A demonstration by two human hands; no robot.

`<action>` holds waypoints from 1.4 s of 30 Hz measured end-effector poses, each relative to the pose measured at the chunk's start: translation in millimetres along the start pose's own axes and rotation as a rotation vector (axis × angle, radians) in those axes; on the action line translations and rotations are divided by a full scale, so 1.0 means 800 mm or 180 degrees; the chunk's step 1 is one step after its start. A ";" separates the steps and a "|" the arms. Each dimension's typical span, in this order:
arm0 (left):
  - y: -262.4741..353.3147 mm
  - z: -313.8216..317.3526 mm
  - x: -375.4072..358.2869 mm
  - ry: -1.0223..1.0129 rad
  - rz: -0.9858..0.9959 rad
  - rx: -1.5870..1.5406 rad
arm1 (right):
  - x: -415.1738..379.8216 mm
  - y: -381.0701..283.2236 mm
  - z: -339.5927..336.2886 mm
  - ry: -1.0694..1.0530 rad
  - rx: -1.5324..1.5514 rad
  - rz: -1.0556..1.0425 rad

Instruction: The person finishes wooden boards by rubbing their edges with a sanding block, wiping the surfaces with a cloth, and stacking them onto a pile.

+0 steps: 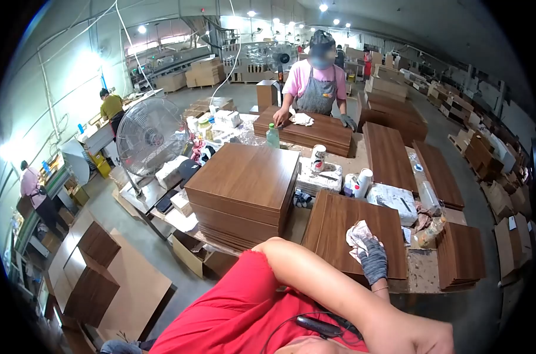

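Note:
My right hand point(374, 260), in a grey glove, presses a crumpled pinkish-white cloth point(358, 239) against the top of a brown wood-grain panel point(339, 224). Crossing in front of my body, my bare left arm ends in my left hand point(430, 337) at the bottom right; its fingers look curled, and what they hold, if anything, is hidden. A tall stack of brown panels point(241, 177) stands left of the cloth. Narrower brown panels point(460, 253) are stacked to the right.
Across the table point(421, 277), a co-worker point(321, 88) in an apron touches a brown panel stack point(309, 133). Around are a green bottle point(273, 137), cans point(318, 156), a white block point(392, 202), a clear bottle point(431, 230) and a large fan point(153, 138).

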State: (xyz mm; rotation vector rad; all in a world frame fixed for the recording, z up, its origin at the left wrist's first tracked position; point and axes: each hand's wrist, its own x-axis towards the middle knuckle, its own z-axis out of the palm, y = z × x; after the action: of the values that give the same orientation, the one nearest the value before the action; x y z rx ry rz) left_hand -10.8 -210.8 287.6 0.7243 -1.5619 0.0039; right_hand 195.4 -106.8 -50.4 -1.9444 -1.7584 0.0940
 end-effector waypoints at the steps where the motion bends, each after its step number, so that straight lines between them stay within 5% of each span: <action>1: 0.000 0.001 0.000 0.0110 0.0052 0.0048 | -0.001 0.002 0.001 -0.0007 0.0004 0.0018; 8: -0.023 0.023 -0.021 0.0264 0.0084 -0.0018 | -0.002 -0.014 -0.005 -0.0009 -0.0127 0.0017; 11: -0.015 0.019 -0.019 0.0324 0.0003 -0.0821 | -0.004 -0.016 -0.008 -0.0013 -0.0152 0.0017; 14: -0.012 0.016 -0.024 -0.0060 -0.0164 -0.0574 | -0.004 -0.019 -0.011 -0.0035 -0.0163 -0.0014; 16: -0.007 0.041 -0.032 0.1217 -0.0636 -0.0278 | -0.006 -0.022 -0.021 -0.0082 -0.0290 -0.0024; 24: -0.033 0.006 -0.040 0.1047 -0.0591 -0.0834 | 0.018 0.023 -0.051 -0.0500 -0.1371 -0.0711; 28: -0.044 -0.026 -0.040 0.1207 -0.0569 -0.1622 | 0.036 0.092 -0.030 -0.0074 -0.1030 -0.1477; 30: -0.049 -0.046 -0.045 0.1319 -0.0618 -0.1856 | 0.048 0.078 -0.040 -0.0356 0.1166 -0.0423; 32: -0.055 -0.064 -0.049 0.1284 -0.0608 -0.1930 | 0.059 0.097 -0.052 0.0076 0.1115 -0.0100; 34: -0.063 -0.085 -0.054 0.1254 -0.0595 -0.1925 | 0.056 0.175 -0.068 0.0731 -0.1252 -0.1136; 38: -0.075 -0.136 -0.071 0.1234 -0.0654 -0.1578 | 0.070 0.272 -0.151 0.1663 0.2834 0.1507; 40: -0.063 -0.181 -0.088 0.1300 -0.0926 -0.0634 | 0.092 0.273 -0.217 0.2277 0.3105 0.1473; 41: -0.055 -0.207 -0.100 0.1329 -0.1186 0.0325 | 0.099 0.273 -0.237 0.2666 0.2839 0.0939; 42: -0.043 -0.225 -0.120 0.1692 -0.1455 0.0378 | 0.109 0.325 -0.242 0.2412 0.3340 0.0650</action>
State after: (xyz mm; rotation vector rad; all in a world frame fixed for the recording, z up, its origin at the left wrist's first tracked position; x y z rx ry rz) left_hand 160.8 -120.8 214.3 1.0630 -0.8755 -0.0461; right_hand 519.9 -94.1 34.7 -1.1176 -0.7323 0.2498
